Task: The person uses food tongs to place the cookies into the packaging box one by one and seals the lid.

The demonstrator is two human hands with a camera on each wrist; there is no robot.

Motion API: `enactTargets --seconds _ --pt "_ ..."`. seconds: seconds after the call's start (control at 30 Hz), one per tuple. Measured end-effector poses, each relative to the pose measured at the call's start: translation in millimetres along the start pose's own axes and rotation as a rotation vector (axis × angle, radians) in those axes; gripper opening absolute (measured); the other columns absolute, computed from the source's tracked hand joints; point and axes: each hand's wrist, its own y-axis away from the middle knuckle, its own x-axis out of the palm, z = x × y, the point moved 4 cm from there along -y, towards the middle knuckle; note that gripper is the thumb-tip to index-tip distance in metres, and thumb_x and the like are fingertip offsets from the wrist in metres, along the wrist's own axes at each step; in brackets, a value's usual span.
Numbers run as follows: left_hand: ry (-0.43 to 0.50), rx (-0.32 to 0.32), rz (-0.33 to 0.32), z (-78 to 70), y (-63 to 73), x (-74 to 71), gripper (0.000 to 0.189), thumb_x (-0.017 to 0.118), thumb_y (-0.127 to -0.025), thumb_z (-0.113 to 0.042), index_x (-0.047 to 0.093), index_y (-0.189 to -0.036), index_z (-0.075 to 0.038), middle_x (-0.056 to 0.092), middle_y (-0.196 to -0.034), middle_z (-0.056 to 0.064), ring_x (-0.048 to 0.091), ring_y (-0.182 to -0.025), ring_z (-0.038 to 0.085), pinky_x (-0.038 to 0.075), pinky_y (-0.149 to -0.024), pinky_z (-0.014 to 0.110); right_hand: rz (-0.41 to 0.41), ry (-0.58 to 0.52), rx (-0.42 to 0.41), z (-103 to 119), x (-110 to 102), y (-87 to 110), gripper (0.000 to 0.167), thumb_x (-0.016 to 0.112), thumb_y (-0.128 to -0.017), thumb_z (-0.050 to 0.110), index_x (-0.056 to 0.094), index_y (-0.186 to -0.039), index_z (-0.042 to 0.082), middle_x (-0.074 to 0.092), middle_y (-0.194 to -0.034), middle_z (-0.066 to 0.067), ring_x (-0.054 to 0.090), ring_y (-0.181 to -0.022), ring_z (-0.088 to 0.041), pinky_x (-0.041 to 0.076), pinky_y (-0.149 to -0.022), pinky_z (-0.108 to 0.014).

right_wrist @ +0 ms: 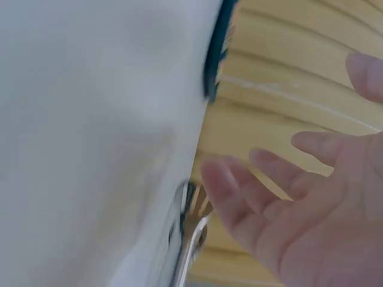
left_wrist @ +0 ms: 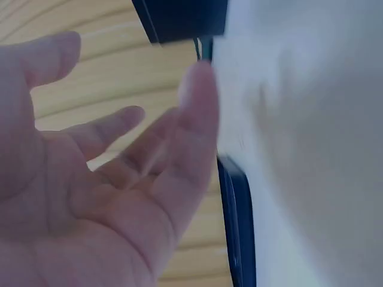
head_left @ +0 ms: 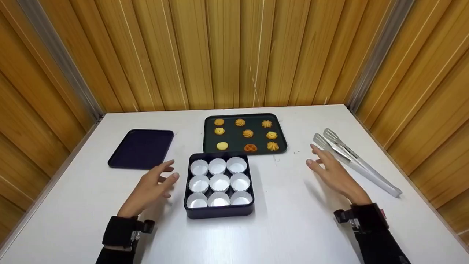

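My left hand hovers over the table just left of a dark square box, fingers relaxed and holding nothing. White fluted paper cups fill the box in rows of three. On the other side, my right hand is held above the table with loose fingers, nearest to a pair of metal tongs. Behind the box lies a dark green baking tray bearing several cookies, among them a pretzel-shaped one and a plain round one. In the left wrist view the box shows beyond the fingertips.
A flat dark square lid or tray lies at the back left of the white table. Wood-patterned panels rise behind the table and along both sides. The tongs lie slantwise near the right edge.
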Motion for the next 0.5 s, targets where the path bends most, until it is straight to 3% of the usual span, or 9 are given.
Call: enactTargets --seconds 0.1,0.23,0.33,0.5 --pt "0.111 -0.035 0.029 -6.0 1.4 13.7 0.071 0.066 -0.106 -0.035 0.037 -0.164 -0.006 0.048 -0.158 0.026 0.068 -0.113 0.035 0.066 -0.073 0.036 0.058 -0.191 0.027 9 6 -0.5 0.069 0.047 -0.114 0.037 0.021 -0.169 0.005 0.038 -0.161 -0.029 0.053 -0.134 -0.046 0.058 -0.100 -0.050" --pt "0.122 -0.043 0.055 -11.7 2.2 29.2 0.070 0.066 -0.106 -0.029 0.036 -0.164 -0.003 0.048 -0.159 0.024 0.068 -0.115 0.032 0.065 -0.073 0.036 0.125 -0.368 0.068 18 15 -0.9 0.069 0.048 -0.114 0.032 0.017 -0.170 0.006 0.034 -0.163 -0.030 0.049 -0.139 -0.048 0.060 -0.096 -0.039" --pt "0.098 -0.033 0.061 -14.3 1.8 37.0 0.068 0.066 -0.106 -0.024 0.037 -0.164 -0.003 0.049 -0.158 0.023 0.068 -0.117 0.031 0.065 -0.073 0.036 0.163 -0.440 0.087 22 20 0.0 0.070 0.048 -0.114 0.030 0.015 -0.170 0.005 0.031 -0.163 -0.031 0.043 -0.144 -0.049 0.060 -0.098 -0.038" --pt "0.091 -0.027 0.050 -16.8 0.6 46.0 0.066 0.066 -0.104 -0.013 0.039 -0.164 -0.004 0.049 -0.158 0.022 0.068 -0.117 0.031 0.064 -0.073 0.036 0.209 -0.472 0.096 28 25 2.9 0.072 0.051 -0.113 0.031 0.015 -0.170 0.004 0.031 -0.160 -0.031 0.044 -0.142 -0.050 0.061 -0.098 -0.040"
